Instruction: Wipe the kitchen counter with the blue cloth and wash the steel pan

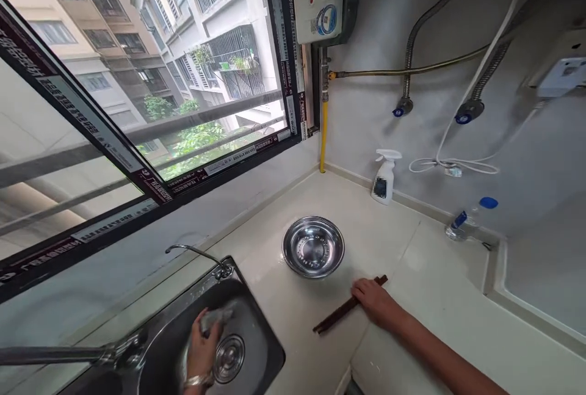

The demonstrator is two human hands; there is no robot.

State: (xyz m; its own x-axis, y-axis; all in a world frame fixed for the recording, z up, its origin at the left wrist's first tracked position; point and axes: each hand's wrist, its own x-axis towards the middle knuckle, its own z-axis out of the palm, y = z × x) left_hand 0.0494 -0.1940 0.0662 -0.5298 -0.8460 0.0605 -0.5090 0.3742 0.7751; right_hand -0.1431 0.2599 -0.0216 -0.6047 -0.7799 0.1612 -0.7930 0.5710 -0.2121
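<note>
My right hand (pixel 370 298) is closed over a small bundle of dark red-brown chopsticks (pixel 333 318), which lies slantwise on the pale counter. Their ends stick out on both sides of the fingers. Down in the sink (pixel 262 340), my left hand (pixel 201 347) grips a grey, wet-looking cloth (pixel 217 318), blurred by motion, above the round drain strainer (pixel 229 358). A band circles the left wrist. Behind the chopsticks stands a shiny steel bowl (pixel 313 247) with drops or small marks inside.
A thin curved faucet (pixel 196 251) rises at the sink's back corner, and a larger tap (pixel 110 353) reaches in from the left. Along the wall stand a white spray bottle (pixel 384 178) and a clear plastic bottle (pixel 458 227). A yellow gas pipe (pixel 325 132) meets the counter corner.
</note>
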